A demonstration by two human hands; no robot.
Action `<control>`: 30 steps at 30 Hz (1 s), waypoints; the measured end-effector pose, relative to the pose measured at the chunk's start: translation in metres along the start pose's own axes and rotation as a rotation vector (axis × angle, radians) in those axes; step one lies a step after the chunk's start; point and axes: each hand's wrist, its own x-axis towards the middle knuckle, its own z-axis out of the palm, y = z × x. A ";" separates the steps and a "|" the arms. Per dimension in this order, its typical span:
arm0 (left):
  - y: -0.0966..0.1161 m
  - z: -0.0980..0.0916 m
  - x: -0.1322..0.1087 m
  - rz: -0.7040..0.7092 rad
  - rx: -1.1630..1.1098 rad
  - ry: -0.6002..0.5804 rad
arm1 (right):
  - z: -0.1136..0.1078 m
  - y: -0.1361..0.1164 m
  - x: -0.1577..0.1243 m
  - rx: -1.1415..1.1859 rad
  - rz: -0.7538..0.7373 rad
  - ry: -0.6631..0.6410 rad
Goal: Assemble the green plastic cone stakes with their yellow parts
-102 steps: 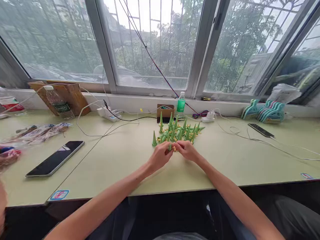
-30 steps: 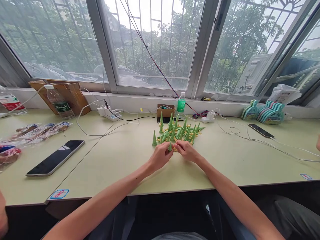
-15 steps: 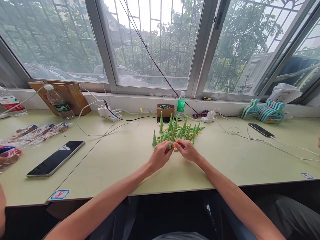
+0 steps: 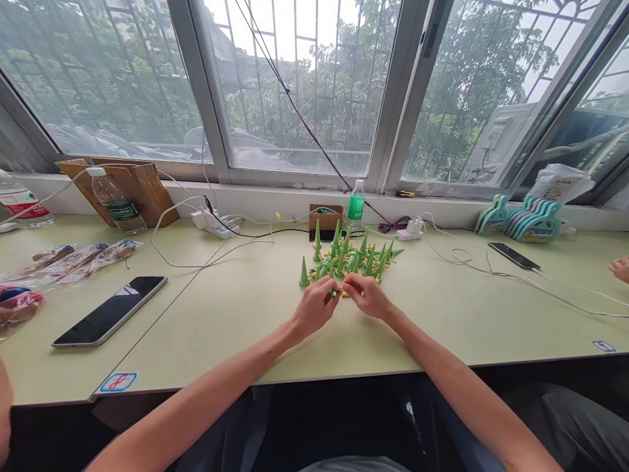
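Observation:
My left hand [image 4: 315, 305] is closed around a green watering spike [image 4: 333, 293], mostly hidden by the fingers. My right hand [image 4: 367, 296] meets it from the other side, fingers pinched near the spike's end; what they grip is too small and covered to make out. Just beyond both hands lies a group of green cone-shaped watering spikes [image 4: 340, 263] with small yellow valve parts, several upright and others on their sides. A yellow piece [image 4: 345, 294] shows on the table between my hands.
Behind the spikes stand a small cardboard box [image 4: 326, 218] and a green bottle [image 4: 356, 204]. Phones lie left [image 4: 111, 311] and right [image 4: 514, 255], with white cables [image 4: 472, 262] across the table. Teal hangers [image 4: 533, 219] stand far right, near another person's hand [image 4: 620, 269].
The green spike in my left hand has turned slightly and shows less upright between the fingers. Another person's hand has come further into view at the right edge.

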 end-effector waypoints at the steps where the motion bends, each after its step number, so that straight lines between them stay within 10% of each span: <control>1: 0.000 0.000 0.000 0.003 0.004 0.000 | 0.000 0.000 0.000 -0.002 -0.003 0.001; 30: 0.002 -0.001 0.000 0.019 0.010 -0.008 | 0.001 0.005 -0.001 0.003 -0.025 -0.021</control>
